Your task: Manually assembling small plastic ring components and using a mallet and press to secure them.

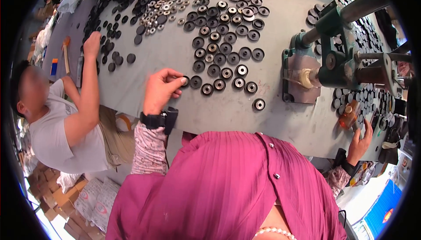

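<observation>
My left hand (163,88) is over the grey table, thumb and fingers pinched on a small black round cap (186,81). Another black cap (195,81) lies right beside it. To the right spreads a group of similar caps, some with a silver metal ring (241,70) seated inside. One ringed cap (259,104) sits apart, nearer to me. At the far right, my right hand (360,142) rests by the table edge with fingers apart and nothing seen in it. Close to its fingertips is an amber see-through bottle (349,115), lying tilted.
A green hand press (302,75) stands right of the caps, its arms reaching right. Many grey discs (367,34) lie behind and beside it. Loose silver rings (163,10) are heaped at the back left. A co-worker (66,126) reaches over the table at left, near a hammer (66,55).
</observation>
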